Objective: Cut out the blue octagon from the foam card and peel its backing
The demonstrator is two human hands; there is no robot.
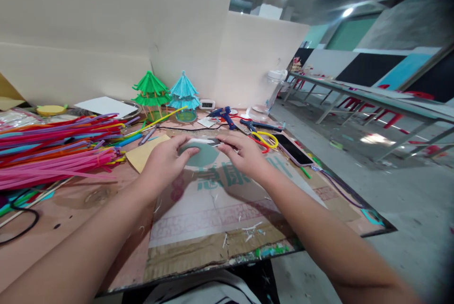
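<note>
**Both my hands on a round disc at the middle of the table**

My left hand (165,162) and my right hand (244,152) meet at a round grey-green disc (202,153) that lies on a printed cardboard sheet (213,200) in the middle of the table (71,209). My left thumb lies on the left part of the disc and the left fingers curl over its far edge. The fingers of my right hand are bent narrow and pinch the far right edge of the disc, where a thin dark strip (209,142) runs along it. So both hands hold the disc, each at one side; I cannot tell if it is lifted or resting flat on the sheet.

To the left, a big heap of coloured pipe cleaners (53,152) covers the table, and a tan piece of paper (144,152) lies just beside my left hand. Far from me stand a green paper pagoda (152,92) and a blue paper pagoda (183,93) side by side near the wall. To the right of them lies a blue glue gun (223,115). Near my right hand are scissors with yellow handles (264,137) and, further right, a phone (294,149) lying flat.
</note>
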